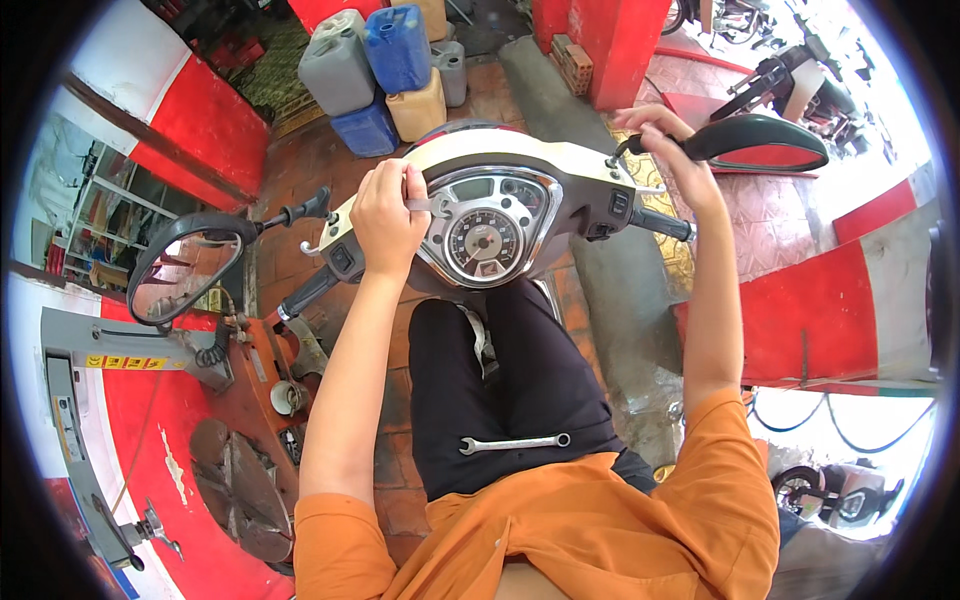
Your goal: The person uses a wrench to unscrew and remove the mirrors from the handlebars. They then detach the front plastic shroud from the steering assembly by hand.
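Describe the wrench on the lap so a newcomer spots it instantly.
Below the scooter dashboard are black trousers. A silver wrench lies across them, open end left, ring end right. Unlike the metal tool in the left hand, it lies unheld.

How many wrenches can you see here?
2. A silver wrench is in the left hand, by the instrument panel; a second wrench lies across the black trousers. Others may be hidden from view.
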`<state>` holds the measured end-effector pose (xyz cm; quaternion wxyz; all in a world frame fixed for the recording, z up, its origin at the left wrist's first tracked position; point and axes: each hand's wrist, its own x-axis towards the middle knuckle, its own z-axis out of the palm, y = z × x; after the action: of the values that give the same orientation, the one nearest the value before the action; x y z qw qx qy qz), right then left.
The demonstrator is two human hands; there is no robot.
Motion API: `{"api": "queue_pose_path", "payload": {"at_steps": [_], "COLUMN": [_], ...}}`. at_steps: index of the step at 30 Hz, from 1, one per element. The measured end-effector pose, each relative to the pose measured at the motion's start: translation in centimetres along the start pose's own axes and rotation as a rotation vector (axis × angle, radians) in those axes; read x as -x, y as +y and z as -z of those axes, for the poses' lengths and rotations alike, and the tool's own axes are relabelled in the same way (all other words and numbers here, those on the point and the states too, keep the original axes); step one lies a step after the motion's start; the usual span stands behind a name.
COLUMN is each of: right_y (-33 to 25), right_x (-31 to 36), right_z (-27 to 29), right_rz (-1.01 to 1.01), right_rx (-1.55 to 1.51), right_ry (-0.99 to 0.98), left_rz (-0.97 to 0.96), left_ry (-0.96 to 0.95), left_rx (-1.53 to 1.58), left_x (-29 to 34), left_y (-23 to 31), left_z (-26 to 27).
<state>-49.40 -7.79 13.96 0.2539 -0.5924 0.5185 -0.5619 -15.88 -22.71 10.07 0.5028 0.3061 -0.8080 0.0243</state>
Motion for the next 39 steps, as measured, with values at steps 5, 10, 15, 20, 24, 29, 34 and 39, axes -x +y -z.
{"api": "queue_pose_path", "payload": {"at_steps": [5, 10, 15, 20, 24, 29, 34, 39], "right_y": [0.9, 1.1, 3.4, 2.1, 2.5, 2.6, -4.2, -6.0], "right_x": [1.4, 1.6, -0.8, -3.1, -4.4, -6.4, -8.8, -4.0], "right_z": [1.2, -6.1, -6.2, -4.0, -3.8, -5.8, -14.7, -14.0], "right_rz": [-0.003, 0.112, 0.212, 0.066, -0.169, -0.196, 0.202, 0.176], "right_rx": [0.029, 0.679, 0.944, 1.043, 0.335, 0.706, 0.965, 0.697], "right_ry": [-0.141, 0.487, 0.836, 0.625, 0.444, 0.601, 0.613, 0.431], "left_rz": [-0.043, -0.004, -0.033, -0.019, -0.028, -0.054, -0.016, 0.007], "left_ry": [0.022, -0.015, -0.007, -0.007, 0.006, 0.007, -0.024, -0.069], "left_rx": [0.015, -0.011, 0.006, -0.005, 0.015, 0.008, 0.001, -0.053], "left_x": [-0.2, 0.0, -0.3, -0.1, 0.0, 0.1, 0.0, 1.0], "left_y": [0.2, 0.2, 0.3, 0.0, 0.0, -0.1, 0.1, -0.8], "left_z": [0.0, 0.3, 0.0, 0.4, 0.4, -0.2, 0.2, -0.3]}}
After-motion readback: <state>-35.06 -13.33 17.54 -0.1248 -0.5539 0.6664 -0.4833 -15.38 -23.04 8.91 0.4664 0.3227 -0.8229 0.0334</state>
